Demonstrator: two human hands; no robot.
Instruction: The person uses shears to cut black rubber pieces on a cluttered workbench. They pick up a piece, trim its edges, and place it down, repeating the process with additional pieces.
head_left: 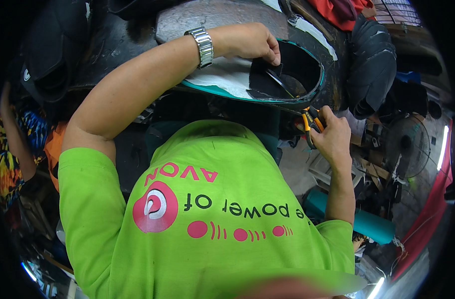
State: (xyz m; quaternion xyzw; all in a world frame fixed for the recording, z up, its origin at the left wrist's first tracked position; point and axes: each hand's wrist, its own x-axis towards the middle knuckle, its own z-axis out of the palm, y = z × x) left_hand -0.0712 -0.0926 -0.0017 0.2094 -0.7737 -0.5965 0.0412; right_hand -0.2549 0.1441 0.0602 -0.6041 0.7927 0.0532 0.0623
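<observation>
Largest in our view is a person in a bright green T-shirt [227,199], leaning over a scuffed dark worktop [197,20]. Across its near edge we see a long, rounded, teal-edged piece [220,79], white-faced at left, black at its right end. Right of it stands a stack of curved black pieces [372,65]; lower right is a teal roll [374,224].

We judge the cutting to be partway: a black flap [260,82] shows a cut-looking left border, while the scissor blade rests beside it. Trimming seems left to do, though we cannot tell how far the flap is severed.

The flap lies over the teal-edged piece, just below the left hand [257,42] and up and left of the right hand [332,132]. The hands are apart: the left pinches the flap's upper edge, the right wraps round yellow-and-black scissors [309,121]. Smallest, a silver watch [202,47] circles the left wrist.
</observation>
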